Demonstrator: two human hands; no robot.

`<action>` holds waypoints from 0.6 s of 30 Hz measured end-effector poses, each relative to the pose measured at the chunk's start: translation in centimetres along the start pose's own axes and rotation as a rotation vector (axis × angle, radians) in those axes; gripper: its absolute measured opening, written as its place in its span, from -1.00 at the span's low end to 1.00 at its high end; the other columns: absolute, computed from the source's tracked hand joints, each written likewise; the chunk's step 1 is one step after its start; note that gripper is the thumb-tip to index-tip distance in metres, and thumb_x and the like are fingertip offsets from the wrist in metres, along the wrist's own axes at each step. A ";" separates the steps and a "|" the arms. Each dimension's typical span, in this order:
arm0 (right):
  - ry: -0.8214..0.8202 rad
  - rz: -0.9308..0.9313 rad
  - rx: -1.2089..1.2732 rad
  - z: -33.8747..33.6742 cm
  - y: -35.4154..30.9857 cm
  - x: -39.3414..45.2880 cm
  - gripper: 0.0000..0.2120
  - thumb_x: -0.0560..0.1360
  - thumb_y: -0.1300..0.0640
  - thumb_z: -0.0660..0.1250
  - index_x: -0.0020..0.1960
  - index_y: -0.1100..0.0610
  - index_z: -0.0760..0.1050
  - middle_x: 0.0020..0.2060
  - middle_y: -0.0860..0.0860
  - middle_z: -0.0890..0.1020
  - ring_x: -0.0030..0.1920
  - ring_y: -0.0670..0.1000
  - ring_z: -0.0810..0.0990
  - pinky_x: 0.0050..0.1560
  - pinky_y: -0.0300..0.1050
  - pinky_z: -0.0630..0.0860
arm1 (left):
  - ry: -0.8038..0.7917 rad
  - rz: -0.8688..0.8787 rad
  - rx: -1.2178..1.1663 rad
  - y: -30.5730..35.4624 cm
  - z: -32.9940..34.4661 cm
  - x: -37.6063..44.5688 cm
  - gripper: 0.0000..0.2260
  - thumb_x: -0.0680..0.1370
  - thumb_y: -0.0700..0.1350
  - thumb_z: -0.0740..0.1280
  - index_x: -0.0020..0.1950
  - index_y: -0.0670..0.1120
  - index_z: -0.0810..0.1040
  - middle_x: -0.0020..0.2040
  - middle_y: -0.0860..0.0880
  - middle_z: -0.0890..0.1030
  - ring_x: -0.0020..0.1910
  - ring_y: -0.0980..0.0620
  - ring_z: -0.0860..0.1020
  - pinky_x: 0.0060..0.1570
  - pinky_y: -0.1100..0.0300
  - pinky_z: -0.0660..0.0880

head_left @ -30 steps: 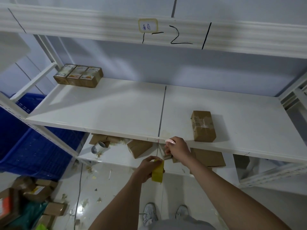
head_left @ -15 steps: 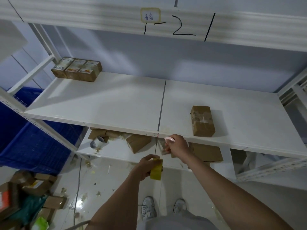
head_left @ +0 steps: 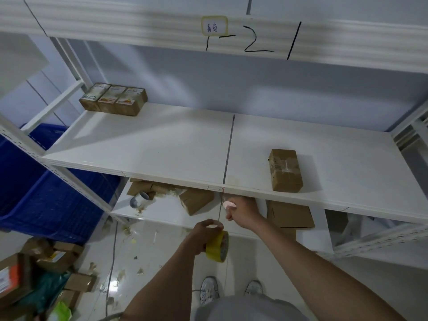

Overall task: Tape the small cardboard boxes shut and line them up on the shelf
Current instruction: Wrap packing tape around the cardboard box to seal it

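Both forearms were bare, with no sleeves in view. The thumbnails on the left hand (head_left: 203,237) and right hand (head_left: 243,213) were painted pale pink. The person wore a grey garment (head_left: 250,308) and white sneakers (head_left: 209,289).

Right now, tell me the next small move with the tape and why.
Probably tear off the strip and carry it up to the box. The left hand holds the tape roll, and the right hand pinches a drawn-out strip below the shelf edge. The box lies alone, apart from the three boxes at the back.
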State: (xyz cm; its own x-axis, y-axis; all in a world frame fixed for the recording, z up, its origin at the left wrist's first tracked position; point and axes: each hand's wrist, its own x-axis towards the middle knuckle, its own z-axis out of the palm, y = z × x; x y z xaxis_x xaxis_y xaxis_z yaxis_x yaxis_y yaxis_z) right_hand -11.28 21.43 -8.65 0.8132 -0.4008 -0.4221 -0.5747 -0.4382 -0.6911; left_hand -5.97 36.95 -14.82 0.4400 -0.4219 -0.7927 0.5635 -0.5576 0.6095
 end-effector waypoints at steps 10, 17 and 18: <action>0.020 -0.173 -0.179 1.3 1.4 -0.5 -0.83 0.61 0.10 0.34 0.08 0.15 0.66 -0.15 -0.02 0.60 -0.13 -0.07 0.53 -0.33 -0.47 0.25 | 0.039 -0.006 -0.129 -0.6 -0.4 -0.4 -0.78 0.57 0.06 0.41 -0.03 -0.09 0.71 0.05 -0.19 0.68 0.05 -0.20 0.66 0.12 -0.16 0.60; 0.003 -0.205 -0.221 1.9 1.2 -0.8 -0.81 0.61 0.11 0.34 0.15 0.12 0.66 0.04 0.04 0.67 -0.01 -0.03 0.58 -0.13 -0.34 0.43 | 0.034 -0.015 -0.136 -0.5 -0.6 -0.4 -0.79 0.56 0.05 0.41 -0.06 -0.08 0.71 0.07 -0.19 0.67 0.07 -0.20 0.65 0.14 -0.15 0.59; -0.003 -0.208 -0.228 2.0 1.1 -0.8 -0.82 0.61 0.11 0.34 0.13 0.13 0.66 0.03 0.05 0.67 0.00 0.00 0.60 -0.07 -0.24 0.48 | 0.033 -0.017 -0.133 -0.5 -0.7 -0.4 -0.79 0.57 0.05 0.41 -0.04 -0.08 0.70 0.07 -0.19 0.66 0.07 -0.20 0.64 0.14 -0.14 0.59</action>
State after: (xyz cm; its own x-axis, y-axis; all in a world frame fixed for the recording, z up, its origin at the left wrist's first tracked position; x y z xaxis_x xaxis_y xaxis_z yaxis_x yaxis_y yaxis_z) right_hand -12.38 22.85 -10.25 0.9155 -0.2814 -0.2875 -0.4016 -0.6801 -0.6133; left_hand -5.95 37.86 -14.81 0.4511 -0.3886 -0.8035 0.6581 -0.4633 0.5935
